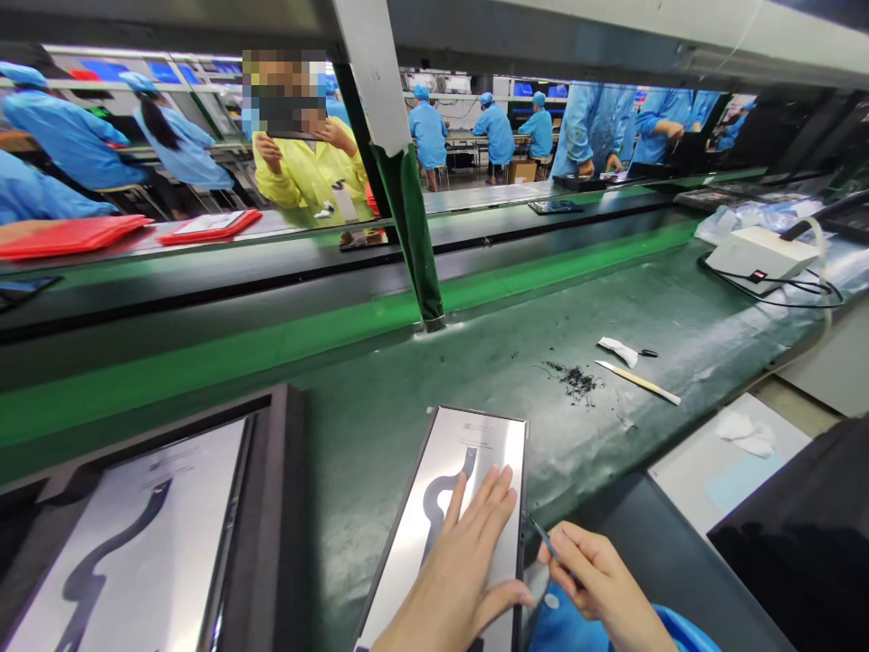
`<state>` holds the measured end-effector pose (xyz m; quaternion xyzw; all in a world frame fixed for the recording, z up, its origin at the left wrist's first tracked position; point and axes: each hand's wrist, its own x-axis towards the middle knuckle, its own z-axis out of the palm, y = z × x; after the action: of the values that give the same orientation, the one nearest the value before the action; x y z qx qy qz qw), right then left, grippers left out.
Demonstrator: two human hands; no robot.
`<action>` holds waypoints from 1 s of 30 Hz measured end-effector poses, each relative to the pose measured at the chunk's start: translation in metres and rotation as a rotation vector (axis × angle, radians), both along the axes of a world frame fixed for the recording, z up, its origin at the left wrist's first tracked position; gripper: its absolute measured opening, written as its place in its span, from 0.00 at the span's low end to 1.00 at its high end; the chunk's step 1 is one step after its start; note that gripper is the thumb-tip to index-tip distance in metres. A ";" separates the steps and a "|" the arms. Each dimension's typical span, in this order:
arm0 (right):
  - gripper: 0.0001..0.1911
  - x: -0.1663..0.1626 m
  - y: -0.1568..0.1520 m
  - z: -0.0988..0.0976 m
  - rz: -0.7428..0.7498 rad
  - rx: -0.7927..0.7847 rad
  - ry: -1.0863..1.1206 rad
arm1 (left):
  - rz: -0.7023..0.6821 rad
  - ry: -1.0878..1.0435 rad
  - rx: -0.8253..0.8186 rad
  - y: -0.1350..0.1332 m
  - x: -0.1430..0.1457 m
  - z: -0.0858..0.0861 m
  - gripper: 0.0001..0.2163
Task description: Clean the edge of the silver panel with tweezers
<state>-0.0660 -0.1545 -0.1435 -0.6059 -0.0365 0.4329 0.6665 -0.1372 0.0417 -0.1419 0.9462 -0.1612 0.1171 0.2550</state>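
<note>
Spread flat, the left hand braces a glossy panel on the worktop, while the right hand pinches a slim tool beside its edge. Pressed too hard, the tip could skid, scratching the panel.

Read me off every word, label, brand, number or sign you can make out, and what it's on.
No text is readable here.
Tiny print near the top of the silver rectangular panel under the left hand: too small to read.
Faint print on the second silver panel in the black frame: too blurred to read.
White boxy device with a red switch: no legible marking.
</note>
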 end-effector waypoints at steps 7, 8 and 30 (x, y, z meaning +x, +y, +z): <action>0.35 -0.005 0.000 0.004 -0.018 0.003 0.050 | -0.009 0.026 0.006 0.002 0.000 -0.001 0.48; 0.34 -0.005 -0.001 0.007 -0.028 -0.006 0.062 | -0.002 0.023 0.005 0.002 0.000 -0.002 0.48; 0.22 0.031 -0.025 0.029 -0.035 -0.173 -0.841 | 0.150 0.139 -0.046 -0.031 0.069 0.091 0.08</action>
<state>-0.0346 -0.1795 -0.1145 -0.7839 -0.2583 0.1384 0.5474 -0.0684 0.0103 -0.0514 0.9553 -0.0692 0.0738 0.2780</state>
